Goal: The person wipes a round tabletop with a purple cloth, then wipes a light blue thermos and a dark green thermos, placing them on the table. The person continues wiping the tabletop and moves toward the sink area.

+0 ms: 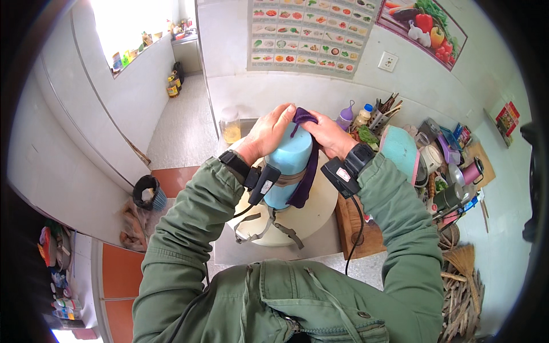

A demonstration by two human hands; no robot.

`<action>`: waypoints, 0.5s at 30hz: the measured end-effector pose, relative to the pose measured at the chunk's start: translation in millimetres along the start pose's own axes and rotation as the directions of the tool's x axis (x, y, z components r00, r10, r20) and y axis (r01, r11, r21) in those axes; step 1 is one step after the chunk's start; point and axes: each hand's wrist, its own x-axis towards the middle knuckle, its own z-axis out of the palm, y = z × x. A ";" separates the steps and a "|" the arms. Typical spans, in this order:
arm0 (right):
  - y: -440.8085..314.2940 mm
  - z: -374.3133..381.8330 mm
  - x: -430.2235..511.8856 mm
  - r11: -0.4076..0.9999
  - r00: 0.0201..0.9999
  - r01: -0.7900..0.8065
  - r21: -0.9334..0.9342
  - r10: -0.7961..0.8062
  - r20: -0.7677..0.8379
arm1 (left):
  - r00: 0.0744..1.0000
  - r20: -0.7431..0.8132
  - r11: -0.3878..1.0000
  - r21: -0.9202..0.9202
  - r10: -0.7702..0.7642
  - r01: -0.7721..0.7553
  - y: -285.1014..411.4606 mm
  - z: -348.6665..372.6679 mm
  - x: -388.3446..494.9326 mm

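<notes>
A light-blue cylindrical canister [290,148] stands on a round whitish board [328,193], a grey-brown band around its middle. Loose grey straps [288,233] lie on the board at its near side. My left hand [270,130] grips the canister's upper left edge; its fingertips are hidden behind the top. In my right hand [331,133], at the upper right edge, is a dark purple cloth [305,184]. The cloth is bunched at the top, a thin cord hangs over the canister's lid, and the rest drapes down its right side.
A jar with yellow contents [232,128] stands at the back left. To the right are a purple bottle [344,116], a utensil holder [379,121], a turquoise mesh pad [399,150] and a crowded counter. A lined bin [159,199] sits on the floor left. Cables hang from both wrist devices.
</notes>
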 end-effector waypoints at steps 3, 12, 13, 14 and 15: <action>6.1 -11.0 -0.6 0.959 0.982 -0.140 0.248 0.167 -0.091 | 1.000 0.003 0.997 0.071 -0.018 0.018 2.2 -1.9 0.8; 61.0 101.3 -85.6 0.631 0.572 0.451 -0.631 -0.747 -0.339 | 0.990 -0.017 0.990 -0.009 -0.140 0.140 1.7 0.4 2.3; 66.3 107.5 -87.6 0.488 0.485 0.445 -0.751 -0.836 -0.256 | 0.987 -0.037 0.987 -0.015 -0.159 0.159 4.2 0.8 1.6; 70.0 109.2 -85.5 0.505 0.485 0.447 -0.738 -0.830 -0.275 | 0.990 -0.046 0.991 0.015 -0.134 0.134 7.7 0.8 0.1; 72.0 106.6 -82.4 0.629 0.566 0.439 -0.642 -0.748 -0.346 | 0.996 -0.023 0.989 0.118 -0.091 0.094 11.9 1.4 -2.2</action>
